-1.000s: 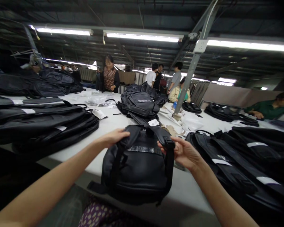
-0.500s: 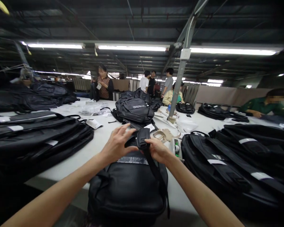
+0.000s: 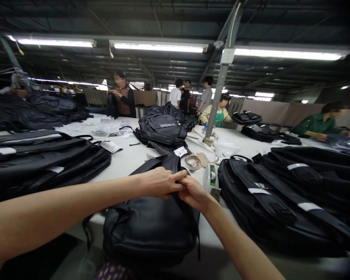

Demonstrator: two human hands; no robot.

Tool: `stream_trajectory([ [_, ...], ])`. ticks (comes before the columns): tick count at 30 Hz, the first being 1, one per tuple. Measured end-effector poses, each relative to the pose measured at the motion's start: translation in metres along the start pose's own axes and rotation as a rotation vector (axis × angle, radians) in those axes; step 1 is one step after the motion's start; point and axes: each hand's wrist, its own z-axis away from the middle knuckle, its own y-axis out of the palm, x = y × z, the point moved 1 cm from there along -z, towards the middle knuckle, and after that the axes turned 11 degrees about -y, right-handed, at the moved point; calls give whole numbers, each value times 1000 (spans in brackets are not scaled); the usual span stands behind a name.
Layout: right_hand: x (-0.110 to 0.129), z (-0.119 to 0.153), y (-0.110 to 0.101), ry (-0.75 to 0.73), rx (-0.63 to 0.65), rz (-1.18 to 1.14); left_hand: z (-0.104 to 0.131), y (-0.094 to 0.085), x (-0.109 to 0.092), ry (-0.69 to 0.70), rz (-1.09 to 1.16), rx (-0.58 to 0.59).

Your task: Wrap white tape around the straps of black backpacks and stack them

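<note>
A black backpack (image 3: 151, 225) lies on the white table directly in front of me, its rounded end towards my body. Over its upper part my two hands meet at a black shoulder strap (image 3: 173, 164). My left hand (image 3: 160, 182) reaches across from the left, fingers closed on the strap and touching the other hand. My right hand (image 3: 194, 191) pinches the strap from the right, its thumb and fingertips against the left fingers. The piece of strap between the fingertips is mostly hidden.
Stacked black backpacks lie left (image 3: 46, 167) and right (image 3: 268, 202), with more backpacks (image 3: 163, 126) ahead. A tape dispenser (image 3: 212, 177), a tape roll (image 3: 192, 161) and a metal post (image 3: 218, 91) stand near the middle. Several people work or stand beyond the table.
My left hand has gone from open and spread to closed, moving right and meeting my right hand. The strap end with its buckle, visible before, is now covered by the hands.
</note>
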Motion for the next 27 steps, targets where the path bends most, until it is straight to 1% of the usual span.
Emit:
stream_trajectory([
  [3, 7, 9, -12, -52, 38, 79, 6, 6, 19, -21, 7, 115],
  [6, 1, 24, -38, -62, -21, 340, 11, 2, 38, 41, 61, 219],
  [7, -5, 29, -46, -32, -20, 445, 11, -2, 43, 65, 90, 230],
  [8, -12, 34, -52, 15, 10, 532, 10, -7, 45, 86, 121, 239],
  [10, -28, 42, -58, 123, 133, 621, 6, -18, 48, 129, 180, 279],
  [12, -41, 48, -57, 190, 229, 625, 1, -25, 48, 143, 215, 348],
  [13, -45, 50, -55, 207, 241, 625, 0, -28, 48, 134, 222, 384],
  [16, -53, 54, -48, 203, 206, 651, -3, -29, 50, 85, 230, 458],
  [19, -58, 57, -45, 136, 183, 675, -4, -32, 55, 65, 242, 493],
  [21, -61, 60, -47, 110, 185, 685, -7, -36, 59, 63, 241, 516],
  [24, -67, 64, -53, 118, 190, 680, -10, -42, 68, 56, 236, 539],
  [27, -72, 67, -57, 118, 194, 663, -11, -43, 76, 49, 249, 542],
])
